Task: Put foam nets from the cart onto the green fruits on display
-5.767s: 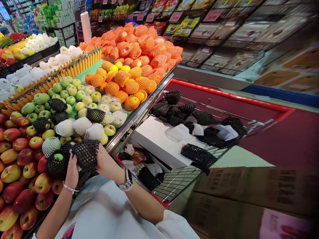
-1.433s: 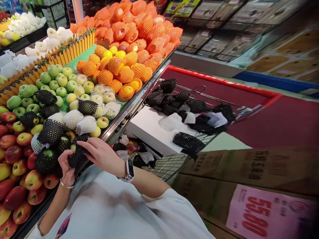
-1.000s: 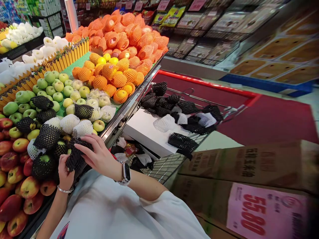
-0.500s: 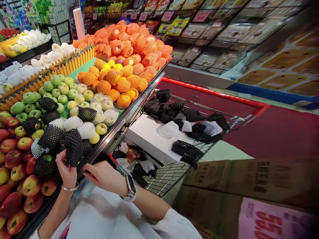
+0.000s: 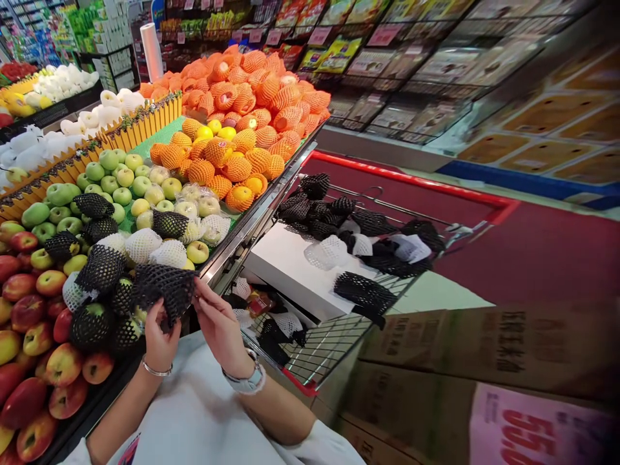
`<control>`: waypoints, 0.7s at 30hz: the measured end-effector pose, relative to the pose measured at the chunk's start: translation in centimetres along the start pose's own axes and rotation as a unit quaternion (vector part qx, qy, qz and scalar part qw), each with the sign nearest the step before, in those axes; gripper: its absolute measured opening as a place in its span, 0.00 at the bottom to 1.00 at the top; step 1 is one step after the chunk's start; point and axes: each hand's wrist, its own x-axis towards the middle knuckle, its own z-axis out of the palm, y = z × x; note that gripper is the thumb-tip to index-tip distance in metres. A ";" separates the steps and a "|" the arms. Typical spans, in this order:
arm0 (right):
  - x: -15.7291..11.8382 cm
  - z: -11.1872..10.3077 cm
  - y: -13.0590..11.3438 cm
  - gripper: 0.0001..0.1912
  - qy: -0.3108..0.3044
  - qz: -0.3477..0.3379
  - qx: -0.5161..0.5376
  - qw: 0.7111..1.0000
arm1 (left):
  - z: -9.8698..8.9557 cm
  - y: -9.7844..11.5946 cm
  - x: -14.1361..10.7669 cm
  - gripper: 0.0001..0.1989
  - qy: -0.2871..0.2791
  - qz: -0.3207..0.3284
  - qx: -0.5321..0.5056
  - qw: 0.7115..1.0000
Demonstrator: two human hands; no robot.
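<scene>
Between my hands, just above the front edge of the fruit stand, is a black foam net (image 5: 165,289) spread out sideways. My left hand (image 5: 161,339) pinches its lower edge. The fingertips of my right hand (image 5: 219,323) close on its right end. Whether a fruit is inside the net cannot be made out. Behind and left of it lie apples in black nets (image 5: 101,268) and white nets (image 5: 143,241). Red apples (image 5: 62,363) are piled left of my left hand, with green apples (image 5: 61,194) farther back.
A shopping cart (image 5: 411,174) stands right of the stand, holding a white box (image 5: 290,261) and loose black and white nets. Stacked cartons (image 5: 436,387) are at the lower right. Oranges in orange nets (image 5: 237,166) fill the stand's far end.
My right hand has turned upward and taken hold of the net. The black net, hanging upright before, is now stretched sideways. My left hand has moved right and slightly down.
</scene>
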 end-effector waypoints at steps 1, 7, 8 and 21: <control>-0.1 0.0 -0.3 0.20 0.003 0.025 0.027 0.999 | 0.2 0.2 0.0 0.19 -0.006 -0.004 -0.013 1.000; -0.5 0.0 0.4 0.17 -0.006 0.044 0.060 0.997 | 0.3 1.5 0.1 0.22 -0.060 -0.012 -0.080 0.995; -0.4 -0.1 0.8 0.14 0.001 0.025 0.043 0.999 | 0.2 1.8 0.1 0.21 -0.062 -0.028 -0.100 0.993; -0.4 -0.2 3.4 0.13 0.011 0.035 0.141 0.989 | -2.8 0.7 1.1 0.13 -0.074 0.087 0.062 0.992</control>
